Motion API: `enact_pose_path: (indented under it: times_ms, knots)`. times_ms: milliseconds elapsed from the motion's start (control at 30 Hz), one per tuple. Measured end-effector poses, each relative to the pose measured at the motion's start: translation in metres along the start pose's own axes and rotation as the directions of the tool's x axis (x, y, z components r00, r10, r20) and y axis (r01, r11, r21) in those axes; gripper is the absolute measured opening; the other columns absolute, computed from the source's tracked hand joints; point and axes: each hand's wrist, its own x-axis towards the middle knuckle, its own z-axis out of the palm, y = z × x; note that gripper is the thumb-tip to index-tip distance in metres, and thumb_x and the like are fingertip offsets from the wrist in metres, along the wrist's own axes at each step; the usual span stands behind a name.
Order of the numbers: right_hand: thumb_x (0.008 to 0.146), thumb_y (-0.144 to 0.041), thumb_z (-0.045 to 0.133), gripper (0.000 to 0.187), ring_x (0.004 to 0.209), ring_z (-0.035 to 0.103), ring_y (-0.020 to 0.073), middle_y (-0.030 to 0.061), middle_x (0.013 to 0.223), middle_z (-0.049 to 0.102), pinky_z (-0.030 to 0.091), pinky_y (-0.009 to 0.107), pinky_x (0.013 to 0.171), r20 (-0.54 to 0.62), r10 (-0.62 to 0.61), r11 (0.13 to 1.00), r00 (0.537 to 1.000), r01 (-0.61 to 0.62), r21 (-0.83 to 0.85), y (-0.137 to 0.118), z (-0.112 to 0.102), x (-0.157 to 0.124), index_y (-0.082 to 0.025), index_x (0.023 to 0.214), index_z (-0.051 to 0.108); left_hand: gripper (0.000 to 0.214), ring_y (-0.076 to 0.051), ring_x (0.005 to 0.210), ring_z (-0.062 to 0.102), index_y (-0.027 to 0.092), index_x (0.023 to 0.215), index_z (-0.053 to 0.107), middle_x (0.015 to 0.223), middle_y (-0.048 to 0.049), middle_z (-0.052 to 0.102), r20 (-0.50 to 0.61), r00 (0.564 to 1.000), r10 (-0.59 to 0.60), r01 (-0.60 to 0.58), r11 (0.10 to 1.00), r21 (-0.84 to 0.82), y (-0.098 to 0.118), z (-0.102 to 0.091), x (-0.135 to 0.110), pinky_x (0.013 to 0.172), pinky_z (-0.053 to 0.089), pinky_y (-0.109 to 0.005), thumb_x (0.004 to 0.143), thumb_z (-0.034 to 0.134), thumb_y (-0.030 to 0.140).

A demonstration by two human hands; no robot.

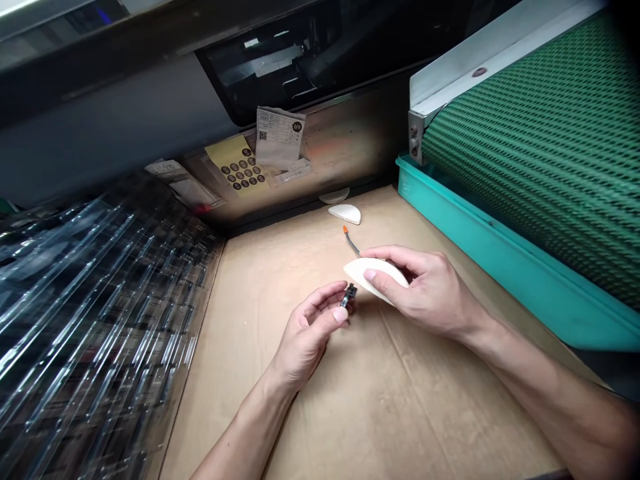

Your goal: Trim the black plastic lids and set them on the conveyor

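Hands are held just apart: left hand [305, 337] pinches a small black component [349, 295]; right hand [425, 293] clamps a white curved shell [375, 277]. At 12 o'clock, an orange-tipped lead [350, 241] and second white shell [345, 213] lie unjoined on the cardboard-covered table [320, 413].

We cannot say what the small black part [349, 295] is; the left hand [304, 337] hides much of it. The right hand [425, 293] covers part of the white shell [361, 273]. The clear trays [95, 313] are blurred, and the print on the paper [278, 137] is too small to read.

Left hand [305, 340] pinching, right hand [430, 293] curled over
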Motion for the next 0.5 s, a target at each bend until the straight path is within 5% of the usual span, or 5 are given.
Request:
enact_pose_path:
  times_ms: [233, 500]
  knots:
    - [0.09, -0.032, 0.061, 0.024, 0.089, 0.069, 0.0168, -0.0019, 0.104, 0.073, 0.051, 0.027, 0.074, 0.17, 0.036, 0.999, 0.985, -0.039, 0.016, 0.0001, -0.0027, 0.0002, -0.022, 0.109, 0.072, 0.06, -0.021, 0.111, 0.06, 0.02, 0.124, 0.061, 0.114, -0.007, 0.065, -0.113, 0.981, 0.156, -0.133, 0.974, 0.185, 0.0047, 0.0023, -0.0031, 0.097, 0.046, -0.03, 0.069, 0.084, 0.019]
    - [0.088, -0.019, 0.058, 0.024, 0.09, 0.066, 0.0106, -0.0081, 0.101, 0.071, 0.047, 0.022, 0.075, 0.227, -0.081, 0.996, 0.971, 0.069, 0.065, -0.0057, 0.0038, -0.0025, -0.025, 0.107, 0.071, 0.075, -0.021, 0.113, 0.059, 0.022, 0.137, 0.046, 0.13, -0.0114, 0.059, -0.107, 0.991, 0.082, -0.091, 0.993, -0.078, 0.0063, -0.0057, -0.0003, 0.101, 0.046, -0.037, 0.073, 0.084, 0.024]
